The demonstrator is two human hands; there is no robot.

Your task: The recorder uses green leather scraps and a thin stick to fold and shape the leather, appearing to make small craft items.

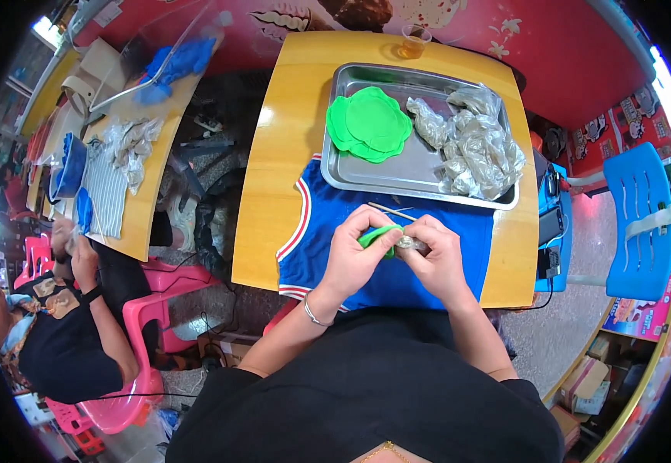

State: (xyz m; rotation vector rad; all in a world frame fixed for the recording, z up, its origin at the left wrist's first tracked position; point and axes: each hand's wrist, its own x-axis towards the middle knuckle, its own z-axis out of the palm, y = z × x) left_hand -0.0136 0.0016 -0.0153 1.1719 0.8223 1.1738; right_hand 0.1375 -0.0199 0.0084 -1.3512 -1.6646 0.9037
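Observation:
Close in front of me, above a blue garment (447, 224) with red-and-white trim, both hands meet. My left hand (353, 253) is closed on a folded green piece (373, 235), like the flat scalloped ones on the tray. My right hand (437, 258) pinches a small crinkled clear plastic piece (410, 243) against the green one's right end; its exact kind is hard to make out. Just beyond my fingers a thin wooden stick (391, 211) lies on the garment. The metal tray (393, 182) holds several stacked green scalloped discs (374, 119) and a heap of crumpled clear plastic bags (478, 147).
A cup of amber drink (411, 45) stands at the far table edge. To my right is a blue chair (640, 220). At a second table on the left, a person (73, 332) sits on a pink chair (150, 309), working with blue material.

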